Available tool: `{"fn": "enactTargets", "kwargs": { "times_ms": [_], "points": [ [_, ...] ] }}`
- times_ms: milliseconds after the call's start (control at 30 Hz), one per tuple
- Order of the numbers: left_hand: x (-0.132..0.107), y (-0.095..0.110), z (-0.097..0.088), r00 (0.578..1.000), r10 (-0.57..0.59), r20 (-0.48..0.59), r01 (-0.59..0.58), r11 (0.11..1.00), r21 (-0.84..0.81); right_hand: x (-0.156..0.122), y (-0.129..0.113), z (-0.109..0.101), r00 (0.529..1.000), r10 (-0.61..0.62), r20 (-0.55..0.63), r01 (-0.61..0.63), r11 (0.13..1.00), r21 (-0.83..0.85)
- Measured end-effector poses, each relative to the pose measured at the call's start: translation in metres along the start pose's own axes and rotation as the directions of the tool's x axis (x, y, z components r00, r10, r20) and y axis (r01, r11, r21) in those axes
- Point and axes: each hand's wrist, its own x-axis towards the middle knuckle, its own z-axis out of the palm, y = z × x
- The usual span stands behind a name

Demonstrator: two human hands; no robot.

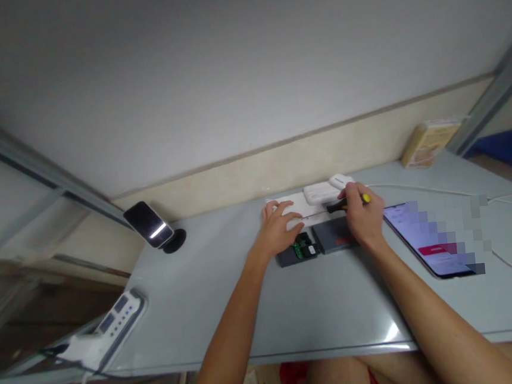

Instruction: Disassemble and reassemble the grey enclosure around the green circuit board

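My left hand (279, 227) lies with fingers spread flat on a white flat pad (295, 207) near the table's back. My right hand (362, 211) is closed round a screwdriver (345, 204) with a black and yellow handle, its dark end pointing left over the pad. In front of my hands lies an opened dark case (297, 251) with a green circuit board showing, and beside it a dark grey cover (335, 235). Two white box-like devices (323, 191) sit just behind the screwdriver.
A smartphone (430, 237) with a lit screen lies right of my right hand, with white cables (421, 188) running behind it. Another phone on a round stand (151, 227) stands at back left. A power strip (115, 325) sits at the left table edge. A tan box (428, 143) leans on the wall.
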Motion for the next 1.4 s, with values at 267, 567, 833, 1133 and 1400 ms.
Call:
{"fn": "enactTargets", "kwargs": {
  "times_ms": [267, 567, 833, 1133, 1400],
  "points": [
    [-0.012, 0.001, -0.006, 1.0, -0.002, -0.004, 0.002, 1.0, -0.027, -0.004, -0.005, 0.004, 0.998, 0.009, 0.069, -0.013, 0.999, 0.051],
    [-0.022, 0.003, -0.008, 1.0, 0.017, -0.008, -0.017, 1.0, -0.022, -0.01, -0.009, 0.01, 0.989, 0.101, 0.11, -0.118, 0.979, 0.163],
    [-0.035, 0.011, -0.001, 0.994, -0.048, -0.1, 0.033, 0.989, -0.146, -0.015, -0.014, 0.016, 0.974, 0.097, 0.207, -0.18, 0.882, 0.436],
    [-0.04, 0.02, -0.001, 0.993, -0.081, -0.091, 0.059, 0.973, -0.224, -0.02, -0.02, 0.014, 0.98, 0.012, 0.201, -0.105, 0.881, 0.462],
    [-0.043, 0.014, -0.011, 0.992, 0.012, 0.122, 0.01, 0.984, -0.178, -0.033, -0.015, 0.016, 0.97, -0.04, 0.242, -0.046, 0.939, 0.342]
  ]
}}
